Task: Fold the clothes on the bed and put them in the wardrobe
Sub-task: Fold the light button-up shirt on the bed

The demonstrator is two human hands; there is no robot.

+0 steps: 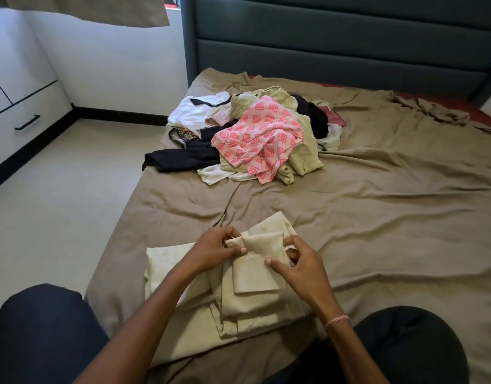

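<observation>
Pinching a folded flap of the pale green garment [252, 295] on the near bed [391, 223] are the left hand [215, 252] and right hand [299, 268]. Farther off, near the headboard [349, 42], an unfolded clothes pile [255, 134] lies.

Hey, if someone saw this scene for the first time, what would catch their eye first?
The pink patterned garment stands out first, lying on top of the pile of unfolded clothes in the middle of the brown bed sheet. Nearer the camera, the left hand and right hand both pinch the top edge of a partly folded cream cloth lying on the sheet's near end.
</observation>
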